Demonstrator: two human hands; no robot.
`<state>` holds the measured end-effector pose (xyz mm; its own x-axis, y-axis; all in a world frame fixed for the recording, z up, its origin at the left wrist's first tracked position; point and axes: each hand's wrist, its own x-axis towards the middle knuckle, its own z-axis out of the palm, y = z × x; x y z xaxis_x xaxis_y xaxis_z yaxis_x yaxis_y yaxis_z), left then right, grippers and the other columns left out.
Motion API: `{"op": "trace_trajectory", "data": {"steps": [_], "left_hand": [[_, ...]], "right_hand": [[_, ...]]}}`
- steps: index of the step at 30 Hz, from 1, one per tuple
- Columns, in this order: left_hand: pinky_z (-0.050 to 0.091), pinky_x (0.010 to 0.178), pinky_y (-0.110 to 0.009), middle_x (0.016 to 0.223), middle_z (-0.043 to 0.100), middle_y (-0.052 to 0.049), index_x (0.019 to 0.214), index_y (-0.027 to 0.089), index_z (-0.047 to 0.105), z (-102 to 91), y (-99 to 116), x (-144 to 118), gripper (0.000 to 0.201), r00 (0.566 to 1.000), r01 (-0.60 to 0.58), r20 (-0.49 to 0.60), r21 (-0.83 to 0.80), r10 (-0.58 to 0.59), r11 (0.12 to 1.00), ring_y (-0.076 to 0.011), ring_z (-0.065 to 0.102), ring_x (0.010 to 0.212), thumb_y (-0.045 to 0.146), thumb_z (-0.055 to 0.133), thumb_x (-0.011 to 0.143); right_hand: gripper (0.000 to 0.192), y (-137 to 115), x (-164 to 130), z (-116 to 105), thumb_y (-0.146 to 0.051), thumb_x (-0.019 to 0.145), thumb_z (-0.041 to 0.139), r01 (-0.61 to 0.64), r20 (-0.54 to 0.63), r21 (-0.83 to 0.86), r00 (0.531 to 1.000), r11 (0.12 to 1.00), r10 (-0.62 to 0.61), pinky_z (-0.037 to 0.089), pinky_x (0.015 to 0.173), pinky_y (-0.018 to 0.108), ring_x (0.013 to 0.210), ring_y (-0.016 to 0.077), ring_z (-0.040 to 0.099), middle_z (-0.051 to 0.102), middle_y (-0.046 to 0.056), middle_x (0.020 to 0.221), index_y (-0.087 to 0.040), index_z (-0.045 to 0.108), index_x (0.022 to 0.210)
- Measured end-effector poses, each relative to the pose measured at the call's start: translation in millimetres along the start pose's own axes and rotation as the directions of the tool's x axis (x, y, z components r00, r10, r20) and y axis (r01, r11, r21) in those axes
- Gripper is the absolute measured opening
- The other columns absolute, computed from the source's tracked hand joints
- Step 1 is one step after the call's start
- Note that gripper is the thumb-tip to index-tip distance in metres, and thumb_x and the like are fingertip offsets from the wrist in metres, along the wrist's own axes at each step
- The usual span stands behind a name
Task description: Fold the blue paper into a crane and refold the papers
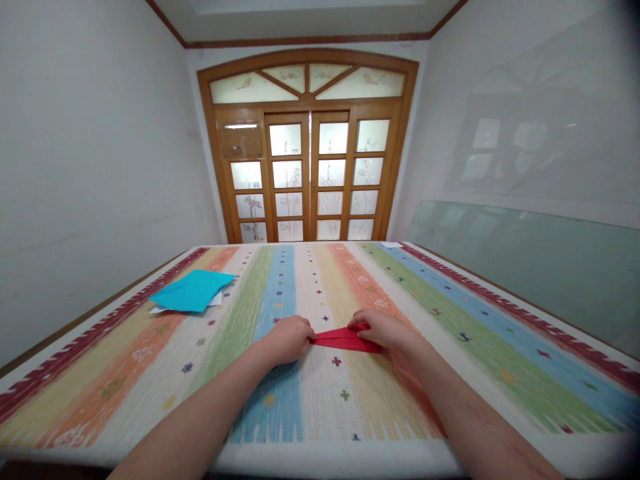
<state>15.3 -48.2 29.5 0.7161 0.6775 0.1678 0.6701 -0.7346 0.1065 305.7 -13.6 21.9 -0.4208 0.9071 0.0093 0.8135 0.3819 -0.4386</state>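
At the near middle of the striped worktop (450, 313), I see a red paper (345, 339) already folded into a narrow, flat, pointed strip. My left hand (289, 339) is curled closed, pressing on its left tip; my right hand (383, 329) lies over its right end, fingers bent, apparently pinching an edge, though the grip is partly hidden. Several folds look done; the form seems unfinished. Blue sheets (193, 291) lie untouched, well apart at far left.
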Motion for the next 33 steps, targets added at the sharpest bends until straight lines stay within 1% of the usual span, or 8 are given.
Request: {"op": "trace_trajectory", "data": {"steps": [3,10,14,17,22,24,29,33], "left_hand": [[0.043,0.070,-0.029,0.089,0.071,-0.008,0.090,0.019,0.074,1.1,-1,1,0.027,1.000,0.002,-0.004,0.001,-0.002,1.000,-0.0218,0.063,0.086,0.012,0.050,0.079],[0.043,0.069,-0.029,0.090,0.071,-0.008,0.091,0.019,0.074,3.6,-4,1,0.028,1.000,-0.016,-0.010,-0.002,0.016,1.000,-0.0220,0.063,0.087,0.012,0.050,0.079],[0.043,0.068,-0.030,0.090,0.071,-0.008,0.091,0.019,0.074,3.5,-4,1,0.029,1.000,-0.013,-0.003,0.005,0.013,1.000,-0.0222,0.063,0.088,0.011,0.049,0.078],[0.043,0.069,-0.030,0.090,0.072,-0.008,0.090,0.019,0.074,2.6,-3,1,0.028,1.000,-0.004,0.002,0.001,0.004,1.000,-0.0219,0.063,0.087,0.012,0.050,0.077],[0.043,0.069,-0.030,0.090,0.071,-0.008,0.091,0.019,0.074,2.3,-3,2,0.028,1.000,0.009,0.008,-0.013,-0.009,1.000,-0.0218,0.063,0.087,0.012,0.050,0.079],[0.042,0.068,-0.030,0.090,0.071,-0.008,0.091,0.019,0.074,2.9,-3,1,0.028,1.000,0.003,0.003,-0.010,-0.003,1.000,-0.0218,0.063,0.087,0.012,0.050,0.079],[0.042,0.068,-0.030,0.090,0.071,-0.007,0.091,0.020,0.074,3.8,-4,1,0.028,1.000,-0.008,-0.005,-0.005,0.008,1.000,-0.0221,0.063,0.087,0.012,0.049,0.078],[0.043,0.070,-0.029,0.091,0.071,-0.008,0.092,0.020,0.074,2.9,-3,0,0.029,1.000,0.005,0.007,-0.019,-0.005,1.000,-0.0218,0.062,0.088,0.012,0.049,0.078]], "right_hand": [[0.033,10,2,1,-0.011,0.069,0.064,0.012,0.022,0.026,1.000,1.000,-0.013,0.048,0.084,0.029,0.090,0.0219,0.067,0.074,0.007,0.101,-0.024,0.077,0.096],[0.034,29,5,1,-0.010,0.066,0.063,-0.053,0.016,0.020,0.998,0.998,0.053,0.048,0.079,0.028,0.087,0.0209,0.067,0.074,0.007,0.098,-0.023,0.076,0.095],[0.036,28,3,-3,-0.008,0.064,0.062,-0.088,0.034,0.026,0.996,0.996,0.087,0.047,0.074,0.026,0.085,0.0203,0.067,0.074,0.007,0.097,-0.021,0.076,0.095],[0.039,25,-1,-8,-0.008,0.063,0.063,-0.141,0.041,0.027,0.989,0.990,0.140,0.045,0.070,0.025,0.084,0.0205,0.066,0.073,0.008,0.098,-0.020,0.075,0.097],[0.043,24,-6,-13,-0.010,0.064,0.063,-0.242,0.087,0.057,0.968,0.969,0.237,0.041,0.059,0.023,0.072,0.0172,0.064,0.072,0.007,0.091,-0.020,0.073,0.105],[0.042,26,-6,-14,-0.011,0.065,0.063,-0.253,0.104,0.066,0.964,0.965,0.246,0.040,0.057,0.023,0.068,0.0157,0.063,0.072,0.006,0.090,-0.020,0.072,0.106],[0.037,29,-6,-15,-0.013,0.067,0.064,-0.216,0.093,0.045,0.973,0.975,0.211,0.039,0.057,0.022,0.070,0.0159,0.063,0.071,0.006,0.090,-0.019,0.073,0.102],[0.045,34,-7,-15,-0.010,0.063,0.062,-0.246,0.110,0.062,0.965,0.967,0.238,0.038,0.054,0.022,0.063,0.0149,0.061,0.070,0.005,0.086,-0.020,0.071,0.107]]}}
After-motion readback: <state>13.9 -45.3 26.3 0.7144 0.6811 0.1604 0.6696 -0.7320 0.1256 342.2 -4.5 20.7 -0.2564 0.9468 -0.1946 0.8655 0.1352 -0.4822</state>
